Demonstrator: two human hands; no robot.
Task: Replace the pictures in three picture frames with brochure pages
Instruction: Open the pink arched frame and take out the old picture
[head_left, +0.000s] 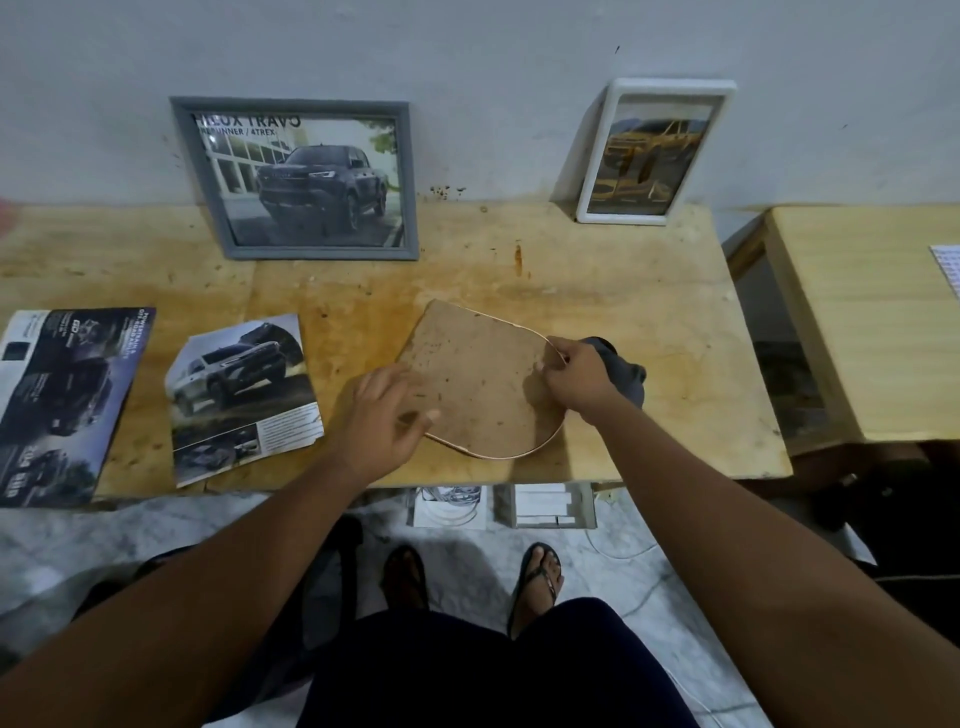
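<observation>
- While a brochure (57, 405) is lying at the far left of the surface (649, 291), a loose page (239, 395) showing a pale car is lying just beside it to the right.
- A grey frame (296, 179) is leaning against the wall behind the page, showing a dark pickup.
- The left hand (384, 415) is resting on the brown back of an arched frame (478, 384), its grip wide, with fingers lying spread and the thumb near the frame's near edge; blur is softening the fingertips.
- The arched frame is lying face down near the middle of the surface, between the two hands.
- The right hand (576, 376) is pinching the frame's rounded right edge, its grip narrow, fingertips curling onto the rim.
- A dark cloth (626, 376) is lying just behind that hand.
- A white frame (649, 150) is leaning against the wall at the back right, showing a yellow vehicle.
- A second table (857, 322) is standing apart to the right.
</observation>
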